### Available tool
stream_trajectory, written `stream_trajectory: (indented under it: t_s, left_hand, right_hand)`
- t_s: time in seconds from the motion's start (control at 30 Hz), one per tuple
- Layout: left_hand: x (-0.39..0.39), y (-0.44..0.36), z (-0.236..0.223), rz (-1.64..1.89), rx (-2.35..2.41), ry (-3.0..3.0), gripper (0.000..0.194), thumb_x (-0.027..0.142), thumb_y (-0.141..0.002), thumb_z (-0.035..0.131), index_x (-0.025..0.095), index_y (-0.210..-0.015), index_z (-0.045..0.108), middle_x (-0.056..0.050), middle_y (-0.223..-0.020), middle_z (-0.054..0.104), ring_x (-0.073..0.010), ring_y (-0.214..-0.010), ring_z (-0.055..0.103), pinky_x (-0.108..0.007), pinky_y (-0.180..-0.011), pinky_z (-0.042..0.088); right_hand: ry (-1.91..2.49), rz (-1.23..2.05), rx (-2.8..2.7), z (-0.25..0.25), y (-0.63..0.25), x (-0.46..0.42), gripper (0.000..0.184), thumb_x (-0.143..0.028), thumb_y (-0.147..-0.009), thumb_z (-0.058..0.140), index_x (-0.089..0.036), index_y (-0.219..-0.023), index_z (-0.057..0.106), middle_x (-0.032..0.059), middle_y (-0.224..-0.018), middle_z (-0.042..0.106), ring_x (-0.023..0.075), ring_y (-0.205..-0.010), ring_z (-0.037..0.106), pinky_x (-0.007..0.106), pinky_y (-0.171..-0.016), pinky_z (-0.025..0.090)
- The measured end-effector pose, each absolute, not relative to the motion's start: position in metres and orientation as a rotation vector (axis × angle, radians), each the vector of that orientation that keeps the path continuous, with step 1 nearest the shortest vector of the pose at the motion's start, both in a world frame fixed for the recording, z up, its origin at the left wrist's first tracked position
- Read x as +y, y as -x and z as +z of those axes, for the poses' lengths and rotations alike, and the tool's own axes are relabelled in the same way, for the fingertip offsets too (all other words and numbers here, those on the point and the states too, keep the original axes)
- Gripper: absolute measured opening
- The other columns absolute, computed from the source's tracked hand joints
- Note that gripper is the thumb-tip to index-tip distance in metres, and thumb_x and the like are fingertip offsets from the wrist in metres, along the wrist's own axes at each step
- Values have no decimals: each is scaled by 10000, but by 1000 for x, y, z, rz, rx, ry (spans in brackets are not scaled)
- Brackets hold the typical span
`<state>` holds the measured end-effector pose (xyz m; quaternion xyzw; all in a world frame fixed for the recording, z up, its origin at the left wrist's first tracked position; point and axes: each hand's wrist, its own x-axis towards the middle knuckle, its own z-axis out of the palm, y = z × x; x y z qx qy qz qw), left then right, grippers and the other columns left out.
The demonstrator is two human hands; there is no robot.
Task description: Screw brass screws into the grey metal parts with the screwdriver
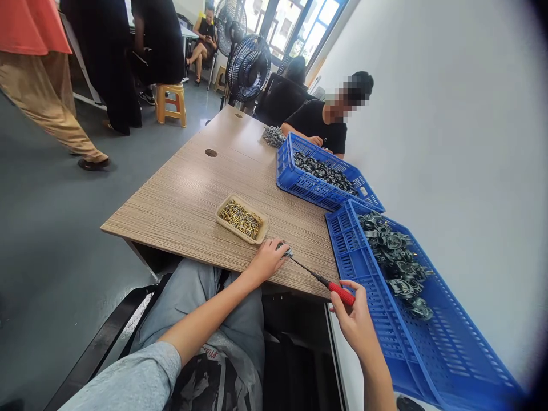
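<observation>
My left hand is closed on a small grey metal part at the table's near edge, and my fingers cover most of it. In my right hand is a screwdriver with a red and black handle. Its long thin shaft points left, and the tip meets the metal part under my left fingers. Just beyond my left hand stands a beige tray of brass-coloured screws.
A blue crate with grey metal parts stands at my right. Beyond it, another blue crate holds dark parts. A co-worker sits past that crate. Fans and other people are farther back.
</observation>
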<state>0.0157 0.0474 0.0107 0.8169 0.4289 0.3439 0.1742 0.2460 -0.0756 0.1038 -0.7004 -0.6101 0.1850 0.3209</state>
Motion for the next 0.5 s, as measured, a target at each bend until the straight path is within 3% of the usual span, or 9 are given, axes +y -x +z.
stream_trajectory:
  t_s: [0.07, 0.2, 0.4, 0.5]
  left_hand:
    - [47, -16, 11, 976, 1217, -2312, 276, 226, -974, 559, 239, -1250, 556, -84, -1286, 550, -261, -1143, 523, -408, -1024, 478]
    - [48, -16, 10, 978, 1220, -2308, 275, 222, -973, 559, 237, -1248, 555, -83, -1283, 548, -260, -1139, 522, -405, -1022, 481]
    - [47, -15, 11, 976, 1226, -2302, 273, 223, -979, 550, 240, -1251, 553, -79, -1272, 548, -256, -1124, 521, -398, -1018, 485]
    - [47, -15, 12, 980, 1231, -2296, 278, 214, -974, 551, 237, -1252, 553, -79, -1259, 551, -255, -1119, 523, -394, -1018, 485]
  right_hand:
    - [1813, 508, -1594, 104, -246, -75, 456, -588, -893, 625, -248, -1168, 497, 48, -943, 640, 203, -699, 614, 328, -597, 514]
    - [2008, 353, -1589, 105, -244, -74, 397, -634, -939, 514, -239, -959, 535, 6, -693, 589, 193, -569, 559, 322, -552, 445]
    - [1798, 537, -1576, 105, -244, -74, 473, -590, -891, 619, -241, -1173, 469, 44, -927, 620, 202, -700, 617, 334, -602, 526]
    - [1975, 455, -1580, 106, -244, -75, 399, -622, -936, 523, -233, -1021, 501, 8, -749, 588, 192, -614, 575, 324, -580, 479]
